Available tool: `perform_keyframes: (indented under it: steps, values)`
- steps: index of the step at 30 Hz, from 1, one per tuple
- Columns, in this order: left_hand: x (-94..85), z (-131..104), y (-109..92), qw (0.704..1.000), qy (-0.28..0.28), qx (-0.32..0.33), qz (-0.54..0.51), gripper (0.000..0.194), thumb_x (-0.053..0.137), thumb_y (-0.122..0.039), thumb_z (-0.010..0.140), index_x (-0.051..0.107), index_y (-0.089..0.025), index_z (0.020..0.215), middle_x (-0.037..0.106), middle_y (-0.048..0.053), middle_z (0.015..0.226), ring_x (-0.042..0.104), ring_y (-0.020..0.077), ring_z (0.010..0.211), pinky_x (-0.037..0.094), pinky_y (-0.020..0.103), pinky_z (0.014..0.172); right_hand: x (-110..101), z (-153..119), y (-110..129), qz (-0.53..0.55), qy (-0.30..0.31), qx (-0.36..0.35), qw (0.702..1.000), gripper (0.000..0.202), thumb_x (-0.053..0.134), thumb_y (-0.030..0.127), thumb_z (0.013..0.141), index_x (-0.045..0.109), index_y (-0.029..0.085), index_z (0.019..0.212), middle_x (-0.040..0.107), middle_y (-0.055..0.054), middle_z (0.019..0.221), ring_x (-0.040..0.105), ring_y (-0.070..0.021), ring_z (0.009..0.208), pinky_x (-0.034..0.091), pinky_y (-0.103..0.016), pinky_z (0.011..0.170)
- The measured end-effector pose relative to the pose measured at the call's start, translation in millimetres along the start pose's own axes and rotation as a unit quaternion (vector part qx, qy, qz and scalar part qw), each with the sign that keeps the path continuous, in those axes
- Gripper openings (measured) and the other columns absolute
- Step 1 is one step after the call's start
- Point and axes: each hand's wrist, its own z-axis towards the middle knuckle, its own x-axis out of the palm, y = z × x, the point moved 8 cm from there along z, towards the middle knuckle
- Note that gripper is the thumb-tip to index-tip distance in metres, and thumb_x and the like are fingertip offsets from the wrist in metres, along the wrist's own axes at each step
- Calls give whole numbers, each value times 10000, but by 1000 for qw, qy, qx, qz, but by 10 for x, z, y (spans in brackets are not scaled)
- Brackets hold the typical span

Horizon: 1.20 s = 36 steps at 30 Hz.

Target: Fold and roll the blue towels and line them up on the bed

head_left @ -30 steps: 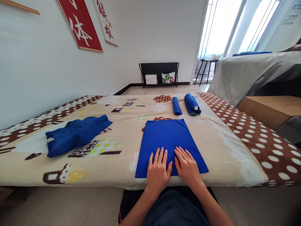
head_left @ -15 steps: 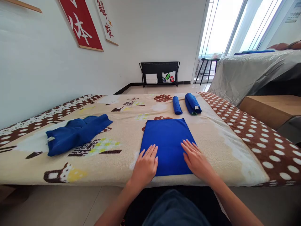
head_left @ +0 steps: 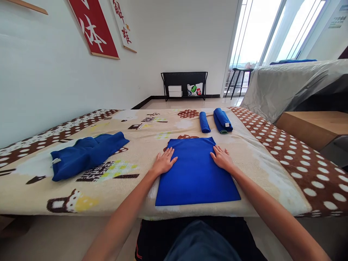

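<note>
A blue cloth (head_left: 197, 177) lies spread flat near the front edge of the bed. My left hand (head_left: 164, 161) rests open on its left edge, fingers spread and pointing away from me. Across from it, my right hand (head_left: 221, 157) lies open on the cloth's upper right edge. Neither hand grips anything. Beyond the cloth are a thin blue roll (head_left: 204, 122) and a thicker blue roll (head_left: 223, 121) with a white tag. A crumpled blue cloth (head_left: 88, 154) lies on the left.
A patterned blanket (head_left: 141, 145) with a brown dotted border covers the bed. On the right stand a wooden box (head_left: 312, 125) and a plastic-covered surface (head_left: 288, 81). A black rack (head_left: 185, 79) is against the far wall.
Both hands have slid forward along the cloth's sides, away from me, exposing its near corners. A person's arm at the far right is no longer in view.
</note>
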Motion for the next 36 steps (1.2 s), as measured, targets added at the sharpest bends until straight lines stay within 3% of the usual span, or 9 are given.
perform_keyframes:
  steps: [3,8,11,18,21,24,29,33,36]
  values:
    - [-23,145,-93,1000,-4,3,4,566,355,-477,1008,362,-184,1493,314,140,1594,256,298,1484,125,623,1191,7,160,117,-5,-9,-18,1000,544,424,418,1015,397,131,1475,313,-165,1573,224,-305,1480,102,-589,1194]
    - [65,606,-598,998,-1,68,-13,534,559,-447,946,459,-216,1417,393,114,1536,396,312,1390,286,598,1148,172,506,888,24,19,-145,989,501,547,427,970,469,219,1418,401,-104,1517,403,-289,1373,291,-568,1142]
    - [93,819,-624,998,-11,65,-22,533,559,-438,947,452,-222,1422,390,112,1535,403,313,1381,297,598,1142,210,672,1069,32,20,-167,985,491,559,416,965,479,214,1405,423,-107,1494,436,-287,1343,333,-562,1118]
    - [104,894,163,995,-43,-84,-28,602,414,-525,986,347,-209,1494,276,125,1606,266,311,1470,173,599,1193,124,870,213,8,-17,-35,999,475,576,400,958,495,199,1381,442,-112,1469,450,-293,1325,358,-569,1099]
    - [110,863,287,994,-36,-100,-27,609,442,-535,973,364,-215,1485,295,116,1599,292,309,1458,172,596,1193,84,858,-59,-9,-19,9,1000,471,587,395,952,504,194,1369,457,-111,1452,467,-290,1307,376,-563,1086]
    - [28,857,256,993,-41,-109,-16,568,521,-494,953,431,-217,1440,351,116,1564,328,323,1432,194,622,1177,16,849,-82,-24,-22,34,999,470,593,397,947,512,192,1362,459,-110,1450,459,-294,1313,359,-574,1094]
    - [-104,959,-158,997,-57,-61,-1,510,587,-418,933,484,-210,1388,411,115,1511,393,324,1381,283,618,1139,-72,854,456,-27,-52,-5,998,499,586,395,949,480,204,1398,392,-110,1508,385,-312,1372,286,-597,1131]
    - [3,1049,-577,999,-47,6,-13,502,590,-405,934,483,-217,1387,417,112,1504,435,312,1346,344,590,1112,79,847,1077,-4,-35,-104,994,494,572,399,958,471,222,1409,406,-104,1500,425,-294,1342,331,-568,1115]
    - [81,1034,-568,999,-48,6,-20,518,581,-415,938,466,-222,1404,395,113,1522,413,317,1364,322,599,1124,172,857,1151,7,-22,-114,993,485,575,405,957,486,212,1393,431,-107,1478,450,-289,1321,357,-560,1099]
